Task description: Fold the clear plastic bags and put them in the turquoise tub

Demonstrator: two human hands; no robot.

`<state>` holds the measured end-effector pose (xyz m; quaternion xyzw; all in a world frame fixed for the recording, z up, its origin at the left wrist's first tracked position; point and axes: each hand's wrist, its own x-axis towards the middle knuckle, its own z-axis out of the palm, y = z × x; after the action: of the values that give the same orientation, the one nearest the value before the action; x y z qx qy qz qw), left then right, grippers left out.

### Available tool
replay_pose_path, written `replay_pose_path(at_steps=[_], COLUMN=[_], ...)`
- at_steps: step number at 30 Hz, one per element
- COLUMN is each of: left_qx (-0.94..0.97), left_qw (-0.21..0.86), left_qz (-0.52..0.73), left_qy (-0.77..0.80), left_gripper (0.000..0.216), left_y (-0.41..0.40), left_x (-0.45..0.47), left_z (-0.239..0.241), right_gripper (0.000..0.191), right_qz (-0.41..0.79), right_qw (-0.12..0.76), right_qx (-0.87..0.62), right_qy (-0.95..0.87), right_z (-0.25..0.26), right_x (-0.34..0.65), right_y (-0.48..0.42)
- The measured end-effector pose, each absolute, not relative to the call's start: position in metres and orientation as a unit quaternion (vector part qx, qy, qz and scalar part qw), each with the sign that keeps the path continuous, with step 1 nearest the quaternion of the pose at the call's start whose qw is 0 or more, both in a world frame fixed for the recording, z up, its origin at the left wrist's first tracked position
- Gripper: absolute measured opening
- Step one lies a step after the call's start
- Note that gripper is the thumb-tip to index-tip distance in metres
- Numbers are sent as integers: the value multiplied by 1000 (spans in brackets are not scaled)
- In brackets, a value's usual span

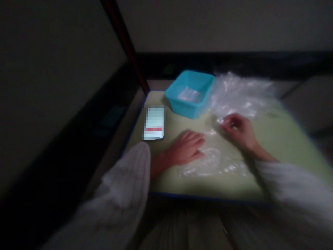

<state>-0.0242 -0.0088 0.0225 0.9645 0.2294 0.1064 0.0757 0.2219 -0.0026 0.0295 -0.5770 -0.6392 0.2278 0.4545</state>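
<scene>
My left hand [189, 148] lies palm down on a crumpled clear plastic bag [212, 161], fingers stretched out and slightly apart. The bag is spread flat at the front middle of the table. To the right, my right hand [240, 130] is raised a little, with thumb and fingers curled into a pinch. Something shiny and clear, which looks like plastic film, shows at its fingertips; blur hides its exact shape. Behind the right hand rests a big heap of clear plastic bags [239, 93].
A turquoise plastic basket [183, 107] with a clear packet [188, 93] inside stands at the back of the yellow-green table [171, 184]. By the left edge lies a phone [154, 121] with a lit, pixelated screen. The room is dim, and a wall rises behind.
</scene>
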Motion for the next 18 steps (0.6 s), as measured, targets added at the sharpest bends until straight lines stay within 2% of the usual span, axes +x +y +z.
replay_pose_path(at_steps=[2, 6, 18], left_qx=[963, 960, 958], left_qw=[79, 87, 77], left_qz=[113, 120, 119], left_qy=[232, 239, 249], left_gripper=[44, 43, 43], left_y=[-8, -9, -9], left_x=[-24, -24, -23], left_z=[22, 22, 19], right_gripper=[26, 13, 15], right_qz=[227, 214, 272], right_qw=[453, 376, 218], right_qx=[-566, -542, -410], right_qy=[-651, -721, -843], right_z=[30, 38, 55], right_x=[223, 230, 245], right_y=[-3, -5, -11])
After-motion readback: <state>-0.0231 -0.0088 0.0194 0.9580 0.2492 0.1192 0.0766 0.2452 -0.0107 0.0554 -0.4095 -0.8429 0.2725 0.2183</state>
